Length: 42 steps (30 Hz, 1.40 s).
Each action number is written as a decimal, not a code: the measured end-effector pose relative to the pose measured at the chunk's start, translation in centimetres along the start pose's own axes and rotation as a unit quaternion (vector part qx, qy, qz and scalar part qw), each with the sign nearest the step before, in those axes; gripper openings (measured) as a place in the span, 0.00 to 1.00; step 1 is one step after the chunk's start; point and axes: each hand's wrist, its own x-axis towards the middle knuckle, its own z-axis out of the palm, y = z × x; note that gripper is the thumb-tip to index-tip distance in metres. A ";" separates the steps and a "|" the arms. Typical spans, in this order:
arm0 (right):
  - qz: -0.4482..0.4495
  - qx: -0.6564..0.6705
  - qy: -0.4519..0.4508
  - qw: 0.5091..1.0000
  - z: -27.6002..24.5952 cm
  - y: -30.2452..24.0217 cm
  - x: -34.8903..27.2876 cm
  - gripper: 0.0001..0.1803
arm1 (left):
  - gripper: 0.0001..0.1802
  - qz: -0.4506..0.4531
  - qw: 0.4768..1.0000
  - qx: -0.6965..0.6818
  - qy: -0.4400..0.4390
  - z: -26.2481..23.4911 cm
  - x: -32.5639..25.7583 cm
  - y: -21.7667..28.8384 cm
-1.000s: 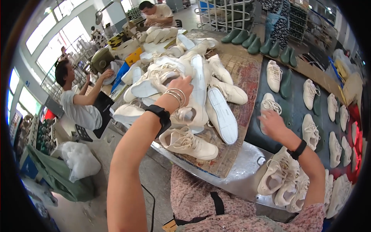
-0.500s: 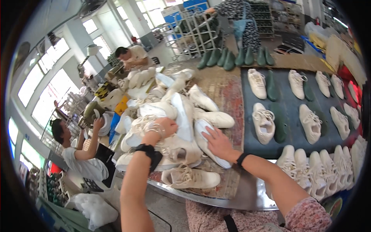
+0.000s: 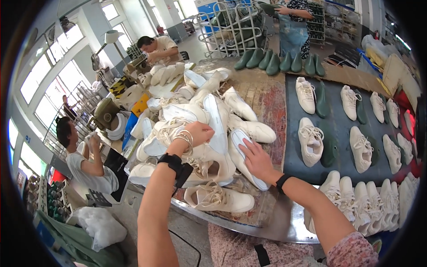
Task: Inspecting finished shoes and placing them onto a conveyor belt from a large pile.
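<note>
Cream shoes lie heaped in a pile [image 3: 171,133] on the worn desk [image 3: 272,102] in my head view, some with their pale bluish soles up. My left grip [image 3: 199,132] rests over the middle of that heap, fingers curled in, just beside one long upturned sole [image 3: 216,120]; I cannot tell whether it pinches anything. On that arm I make out thin bracelets [image 3: 186,139] and a black watch-like band [image 3: 176,168].

My right grip [image 3: 256,161] lies on an upturned shoe [image 3: 236,139] at the heap's right side, fingers straightened and slightly apart across its sole. The thumb side is hard to read from here, so I cannot tell if it clamps the edge. Nearest me, a laced shoe [image 3: 227,199] rests upright along the front of the desk, its toe to the right.

Off to my right, a dark flat surface [image 3: 338,147] carries more cream shoes, several paired with green shoe lasts [image 3: 329,150]. Below it stands a close row of shoes [image 3: 362,202]. Past the far edge of the desk I see a white wire cage [image 3: 231,31], and a seated person [image 3: 91,171] works at the left.
</note>
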 end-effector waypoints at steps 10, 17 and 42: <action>-0.003 -0.012 -0.010 1.000 0.8 0.4 -0.6 0.30 | 0.15 0.013 0.980 -0.176 -0.094 0.0 1.7 -1.7; 0.020 -0.016 0.003 1.000 0.6 0.5 -1.1 0.30 | 0.16 0.015 0.989 -0.137 -0.045 0.0 0.1 0.4; 0.040 0.012 0.054 0.998 1.6 1.4 -1.3 0.29 | 0.15 0.061 0.977 -0.202 -0.005 2.4 5.5 -4.2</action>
